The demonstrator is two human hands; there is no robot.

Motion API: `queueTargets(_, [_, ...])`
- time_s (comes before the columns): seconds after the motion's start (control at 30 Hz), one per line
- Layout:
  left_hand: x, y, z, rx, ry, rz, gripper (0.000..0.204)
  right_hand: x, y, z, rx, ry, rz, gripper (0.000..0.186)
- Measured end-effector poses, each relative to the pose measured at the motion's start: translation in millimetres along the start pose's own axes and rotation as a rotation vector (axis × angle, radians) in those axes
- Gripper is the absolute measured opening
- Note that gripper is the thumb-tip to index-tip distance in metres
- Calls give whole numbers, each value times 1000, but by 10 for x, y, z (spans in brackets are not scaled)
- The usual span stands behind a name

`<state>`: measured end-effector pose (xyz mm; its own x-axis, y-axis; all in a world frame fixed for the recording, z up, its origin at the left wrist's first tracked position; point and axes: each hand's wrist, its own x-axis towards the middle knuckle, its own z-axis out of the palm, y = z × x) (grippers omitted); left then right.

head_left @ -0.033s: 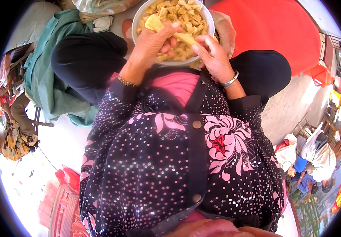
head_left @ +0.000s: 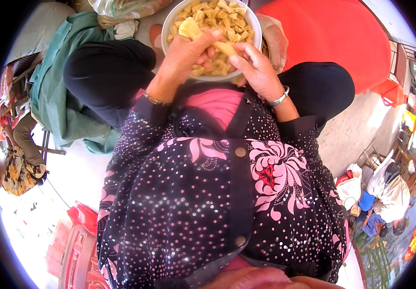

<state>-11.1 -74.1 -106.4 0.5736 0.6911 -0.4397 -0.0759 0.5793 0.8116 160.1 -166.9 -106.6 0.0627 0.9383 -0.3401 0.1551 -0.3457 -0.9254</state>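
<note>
A white bowl (head_left: pixel 165 30) heaped with cut yellow pieces (head_left: pixel 227 19) stands in front of me, between my bent knees. Above it my left hand (head_left: pixel 181 55) is closed around a long pale yellow strip of food (head_left: pixel 188 29), whose broad flat end sticks up past the thumb. The strip's narrower part runs right to my right hand (head_left: pixel 258 70), which pinches it between thumb and fingers. I cannot make out what kind of food it is. Bracelets circle both wrists.
Green cloth (head_left: pixel 56 96) lies by my left knee, and a plastic bag (head_left: pixel 126 9) is beyond it. A large red surface (head_left: pixel 328 38) spreads at the far right, with a beige sack (head_left: pixel 274 43) beside the bowl. Other people (head_left: pixel 374 221) are at the right edge.
My right hand has shifted slightly left along the strip, nearer my left hand. The strip's broad end has moved very slightly. Both hands keep their hold.
</note>
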Motion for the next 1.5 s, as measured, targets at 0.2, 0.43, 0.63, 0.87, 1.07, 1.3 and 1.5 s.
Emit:
queueTargets(0.2, [6, 102, -58, -133, 51, 40, 12, 179, -186, 81, -122, -108, -254, 29])
queueTargets(0.43, [-3, 413, -172, -265, 107, 174, 9, 211, -459, -171, -155, -53, -288, 31])
queueTargets(0.63, [442, 1012, -13, -164, 113, 420, 13, 754, -1052, -483, -378, 186, -606, 30])
queueTargets(0.87, [879, 1646, 118, -65, 136, 606, 16, 1231, -1710, -687, -692, 447, -760, 31])
queueTargets(1.07, [1447, 1442, -36, 729, 526, 934, 21, 1831, -1209, -825, -867, 427, -628, 33])
queueTargets(1.3, [624, 955, -317, 732, 406, 399, 27, 1193, -615, -960, -312, 354, -380, 28])
queueTargets(1.5, [446, 23, -724, 888, 316, -95, 39, 924, -600, -655, -23, 265, -387, 31])
